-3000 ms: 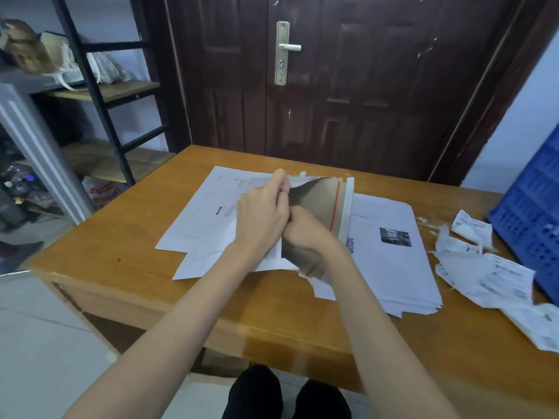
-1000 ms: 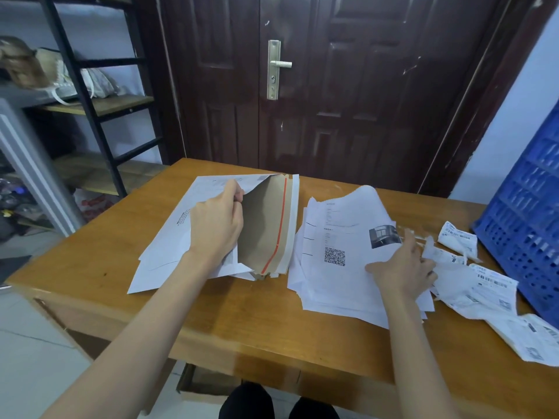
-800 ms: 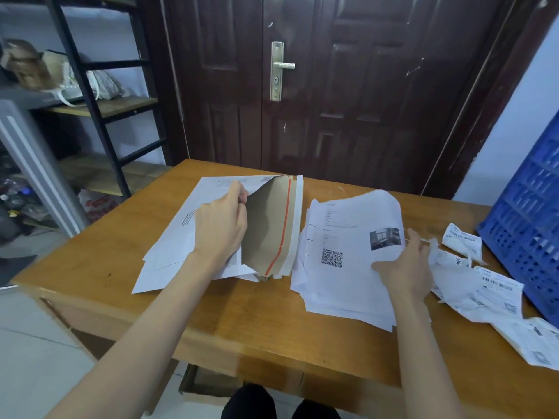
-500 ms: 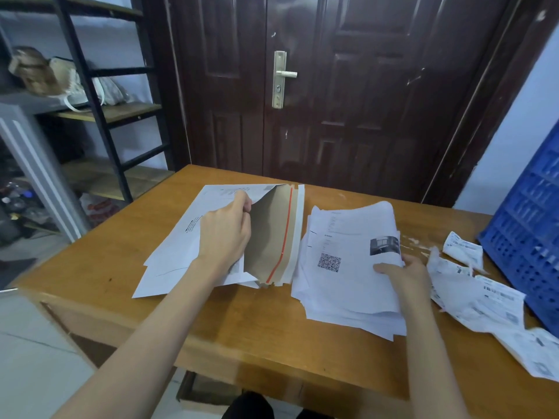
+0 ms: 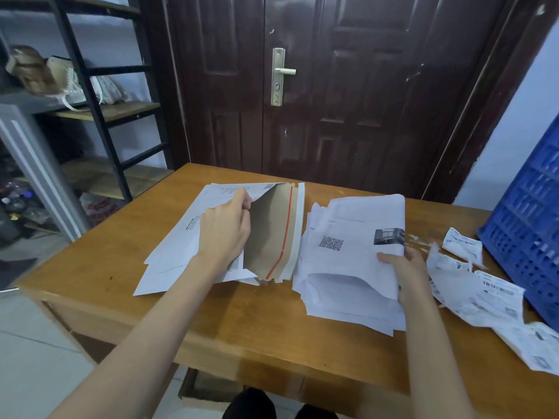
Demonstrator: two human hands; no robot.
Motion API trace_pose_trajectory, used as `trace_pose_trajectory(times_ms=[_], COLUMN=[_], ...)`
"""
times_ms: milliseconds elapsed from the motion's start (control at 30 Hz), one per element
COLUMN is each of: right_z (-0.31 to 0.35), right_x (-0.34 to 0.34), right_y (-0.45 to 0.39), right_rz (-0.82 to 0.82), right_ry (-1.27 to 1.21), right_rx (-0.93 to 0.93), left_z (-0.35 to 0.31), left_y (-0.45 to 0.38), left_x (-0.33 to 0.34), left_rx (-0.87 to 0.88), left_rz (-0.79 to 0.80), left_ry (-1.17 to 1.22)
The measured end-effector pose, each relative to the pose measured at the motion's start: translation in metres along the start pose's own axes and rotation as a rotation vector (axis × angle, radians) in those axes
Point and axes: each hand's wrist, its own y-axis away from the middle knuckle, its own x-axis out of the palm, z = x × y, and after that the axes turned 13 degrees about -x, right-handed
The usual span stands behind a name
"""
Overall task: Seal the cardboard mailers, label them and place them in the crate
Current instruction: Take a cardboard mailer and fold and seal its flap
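A white cardboard mailer (image 5: 178, 249) lies on a small stack of mailers at the table's left-middle. Its mouth is held open, showing the brown inside (image 5: 266, 234) and a red adhesive strip. My left hand (image 5: 225, 231) grips the mailer's upper edge and holds it open. To the right lies a pile of printed sheets (image 5: 351, 261), the top one with a QR code and a small photo. My right hand (image 5: 402, 267) pinches the top sheets at their right edge and lifts them off the pile. The blue crate (image 5: 532, 225) stands at the far right.
Torn shipping labels and backing papers (image 5: 490, 294) are scattered between the paper pile and the crate. The wooden table (image 5: 248, 322) stands before a dark door (image 5: 332, 86). A black metal shelf (image 5: 99, 110) with bags is at the left.
My right hand left the mailer's mouth, moved right to the paper pile and took hold of the top sheets, whose right edge is now raised. My left hand kept the mailer open.
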Motion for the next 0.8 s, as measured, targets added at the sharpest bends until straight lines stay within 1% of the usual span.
trace_pose_trajectory(times_ms=[100, 400, 500, 600, 800], right_z=[0.001, 0.008, 0.013, 0.016, 0.016], right_x=[0.002, 0.006, 0.008, 0.012, 0.02], right_y=[0.001, 0.008, 0.014, 0.02, 0.031], right_rz=[0.004, 0.04, 0.136, 0.244, 0.315], right_ry=[-0.066, -0.12, -0.105, -0.041, -0.024], right_rx=[0.006, 0.044, 0.055, 0.067, 0.047], left_z=[-0.001, -0.003, -0.002, -0.002, -0.004], left_y=[0.0, 0.0, 0.0, -0.001, -0.003], left_x=[0.001, -0.003, 0.0, 0.004, 0.005], left_rx=[-0.005, -0.051, -0.052, -0.056, -0.071], left_rz=[0.012, 0.023, 0.025, 0.037, 0.051], left_ry=[-0.021, 0.006, 0.006, -0.009, -0.035])
